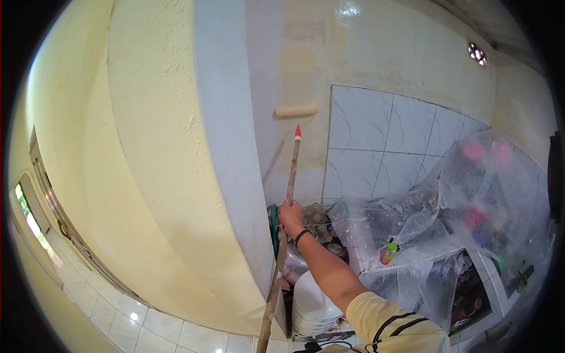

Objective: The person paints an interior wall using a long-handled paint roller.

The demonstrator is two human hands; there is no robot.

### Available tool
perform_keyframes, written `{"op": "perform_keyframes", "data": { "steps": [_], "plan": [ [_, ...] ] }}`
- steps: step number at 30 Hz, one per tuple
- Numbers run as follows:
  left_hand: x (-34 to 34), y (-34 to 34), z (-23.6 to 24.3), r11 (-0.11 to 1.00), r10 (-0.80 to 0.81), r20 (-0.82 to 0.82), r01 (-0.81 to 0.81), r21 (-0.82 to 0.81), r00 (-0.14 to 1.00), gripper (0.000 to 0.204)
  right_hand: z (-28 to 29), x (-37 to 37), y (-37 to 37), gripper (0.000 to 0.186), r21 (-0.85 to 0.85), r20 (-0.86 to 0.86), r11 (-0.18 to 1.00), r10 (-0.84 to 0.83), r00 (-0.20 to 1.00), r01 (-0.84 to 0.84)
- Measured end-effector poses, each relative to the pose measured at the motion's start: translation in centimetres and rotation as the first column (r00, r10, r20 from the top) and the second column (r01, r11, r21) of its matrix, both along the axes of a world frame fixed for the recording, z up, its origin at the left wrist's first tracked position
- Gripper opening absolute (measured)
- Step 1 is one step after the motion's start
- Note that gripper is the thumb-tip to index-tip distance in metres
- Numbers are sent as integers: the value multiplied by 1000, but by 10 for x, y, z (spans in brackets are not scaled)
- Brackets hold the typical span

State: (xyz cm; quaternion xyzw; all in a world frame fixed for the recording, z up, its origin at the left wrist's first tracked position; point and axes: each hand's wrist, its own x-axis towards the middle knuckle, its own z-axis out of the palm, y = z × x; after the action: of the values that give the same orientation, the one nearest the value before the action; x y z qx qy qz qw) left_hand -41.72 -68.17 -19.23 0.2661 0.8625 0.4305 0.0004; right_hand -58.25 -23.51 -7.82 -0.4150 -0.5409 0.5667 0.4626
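My right hand (290,216) is wrapped round a long wooden pole (273,294), partway up its length, with a dark band on the wrist. The pole slants up from the lower edge to a paint roller (296,111) with a red handle (298,132) fixed at its tip. The roller's cream sleeve lies level against the wall (301,70), just left of the marbled tiles. A wetter, beige patch shows above it. My left hand is out of view.
A pale blue-grey pillar edge (226,117) stands left of the pole, beside a yellow wall (156,135). Right of it are white marbled tiles (359,117) and a counter under clear plastic sheeting (406,206). A small green-capped bottle (389,252) stands there. White buckets (312,300) sit below my forearm.
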Motion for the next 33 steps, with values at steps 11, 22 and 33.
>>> {"op": "perform_keyframes", "data": {
  "steps": [11,22,33],
  "plan": [
    [5,-30,-38,978,80,-39,-86,-190,996,20,-65,5,-7,23,-130,-76,992,-2,997,-7],
    [-5,16,1,994,103,45,-100,-52,994,22,32,-1,13,22,-34,-227,994,95,969,-105],
    [-30,74,87,986,-21,-155,46,161,988,30,174,-18,51,24,95,-263,992,101,960,-79]
  ]
}}
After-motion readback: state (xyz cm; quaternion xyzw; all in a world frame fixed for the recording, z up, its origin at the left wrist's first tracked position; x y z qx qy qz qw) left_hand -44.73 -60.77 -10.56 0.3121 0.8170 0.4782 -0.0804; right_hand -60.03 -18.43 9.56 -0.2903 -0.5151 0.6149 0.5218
